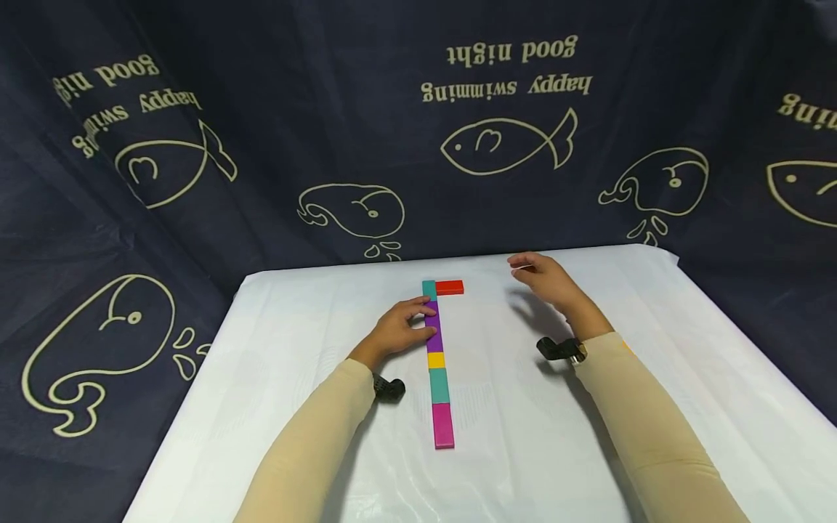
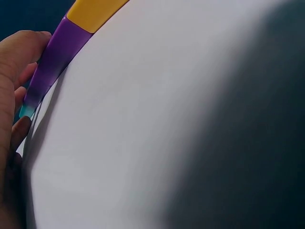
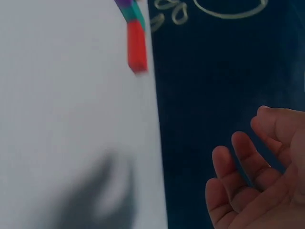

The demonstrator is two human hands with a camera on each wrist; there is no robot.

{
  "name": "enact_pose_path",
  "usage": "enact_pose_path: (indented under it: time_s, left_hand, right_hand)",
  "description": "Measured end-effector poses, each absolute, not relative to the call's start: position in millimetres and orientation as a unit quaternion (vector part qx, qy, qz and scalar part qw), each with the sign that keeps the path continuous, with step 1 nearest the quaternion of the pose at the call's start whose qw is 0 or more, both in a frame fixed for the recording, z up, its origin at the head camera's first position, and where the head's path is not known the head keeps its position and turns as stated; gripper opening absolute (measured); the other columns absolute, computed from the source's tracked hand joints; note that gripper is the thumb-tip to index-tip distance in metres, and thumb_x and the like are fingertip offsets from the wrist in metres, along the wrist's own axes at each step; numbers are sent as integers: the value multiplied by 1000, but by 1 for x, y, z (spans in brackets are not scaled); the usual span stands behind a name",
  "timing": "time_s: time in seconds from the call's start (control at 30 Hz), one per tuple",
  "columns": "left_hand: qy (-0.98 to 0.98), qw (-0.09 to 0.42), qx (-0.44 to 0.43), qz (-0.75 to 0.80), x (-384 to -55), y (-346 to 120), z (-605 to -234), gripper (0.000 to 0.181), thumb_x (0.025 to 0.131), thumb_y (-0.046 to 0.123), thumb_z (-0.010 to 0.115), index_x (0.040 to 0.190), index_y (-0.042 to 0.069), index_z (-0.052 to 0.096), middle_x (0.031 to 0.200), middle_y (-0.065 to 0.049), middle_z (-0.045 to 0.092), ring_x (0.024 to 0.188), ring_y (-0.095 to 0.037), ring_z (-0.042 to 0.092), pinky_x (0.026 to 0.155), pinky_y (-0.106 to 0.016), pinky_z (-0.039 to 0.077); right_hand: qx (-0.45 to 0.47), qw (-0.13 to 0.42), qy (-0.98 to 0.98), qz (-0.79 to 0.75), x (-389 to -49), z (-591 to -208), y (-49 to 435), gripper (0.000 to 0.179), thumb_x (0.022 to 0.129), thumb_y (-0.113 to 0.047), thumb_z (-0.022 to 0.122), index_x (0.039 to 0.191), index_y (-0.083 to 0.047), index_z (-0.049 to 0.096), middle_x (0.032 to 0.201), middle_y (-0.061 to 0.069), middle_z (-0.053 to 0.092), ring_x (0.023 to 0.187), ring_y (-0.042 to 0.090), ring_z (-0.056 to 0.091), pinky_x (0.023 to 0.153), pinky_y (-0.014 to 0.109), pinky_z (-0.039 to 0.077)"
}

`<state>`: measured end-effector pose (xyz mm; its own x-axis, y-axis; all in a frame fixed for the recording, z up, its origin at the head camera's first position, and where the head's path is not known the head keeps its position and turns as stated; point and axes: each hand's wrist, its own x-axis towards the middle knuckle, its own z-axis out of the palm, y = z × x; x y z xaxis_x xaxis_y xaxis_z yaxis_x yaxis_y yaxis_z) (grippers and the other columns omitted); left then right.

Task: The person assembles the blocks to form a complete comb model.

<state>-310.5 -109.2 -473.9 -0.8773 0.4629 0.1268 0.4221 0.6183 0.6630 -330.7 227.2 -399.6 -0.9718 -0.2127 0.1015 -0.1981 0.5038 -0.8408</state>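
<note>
A straight row of coloured flat blocks runs down the white table: a teal block [image 1: 429,290] at the far end, a purple stretch [image 1: 434,343], a yellow block [image 1: 436,360], another teal block [image 1: 440,386] and a magenta block [image 1: 443,427] nearest. Sticking out to the right from the far end, a red block [image 1: 449,288] makes a corner. My left hand [image 1: 400,327] rests at the left side of the row, thumb and fingertips spread along the purple stretch [image 2: 59,50]. Raised over the table's far right part, my right hand [image 1: 548,282] holds nothing, its fingers loosely bent.
A white cloth [image 1: 314,312] covers the table. Behind its far edge hangs a dark curtain [image 1: 366,94] printed with fish and whales. A small orange-yellow piece [image 1: 626,346] peeks out beside the right sleeve, mostly hidden.
</note>
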Motion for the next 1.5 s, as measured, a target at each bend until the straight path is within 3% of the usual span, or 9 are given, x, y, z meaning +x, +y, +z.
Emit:
enact_pose_path:
  time_s: [0.2,0.37,0.63,0.77,0.9,1.03,1.5]
  left_hand:
    - [898,20,250,361,-310,-110,-475,37,86,28,77,121,17,70,151,3,47,139,-23,40,115,-42,30]
    - [899,19,249,361,-311,-110,-476,36,86,28,78,120,18,70,151,3,47,139,-22,40,115,-41,31]
    - [900,19,247,359,-312,-109,-477,36,86,30,77,121,19,70,151,5,47,139,-21,40,115,-40,31]
    - [900,20,245,360,-312,-109,-476,36,86,30,77,120,19,71,150,6,47,139,-20,40,115,-40,30]
    - [900,22,243,361,-313,-109,-476,37,86,30,77,120,19,71,151,6,47,139,-20,39,115,-40,30]
    - [901,21,241,360,-313,-109,-477,36,86,30,77,120,20,71,150,6,47,139,-20,40,115,-41,30]
    - [900,23,244,359,-312,-109,-476,37,86,30,77,121,19,70,151,4,47,139,-21,40,115,-42,31]
  right_hand:
    - [-101,13,887,-451,-312,-396,276,38,103,-16,54,136,3,51,133,26,54,118,36,52,94,45,45]
    - [-88,40,901,-423,-297,-397,307,39,103,-15,54,136,4,49,135,29,51,120,39,51,101,51,43]
    - [-73,117,910,-391,-287,-407,340,43,101,-18,56,139,1,48,141,29,45,127,46,41,106,63,36]
    - [-71,149,906,-390,-288,-416,350,43,99,-13,58,139,-1,50,138,27,48,121,42,45,105,61,38]
    - [-79,168,901,-393,-289,-422,355,43,97,-9,59,138,0,52,136,27,48,113,36,48,98,48,44]
    - [-83,171,901,-390,-290,-425,356,43,95,-6,59,137,0,52,135,27,49,110,34,47,92,39,43]
    - [-81,147,912,-374,-295,-434,353,36,95,-2,59,130,5,55,124,26,50,109,38,46,102,57,39]
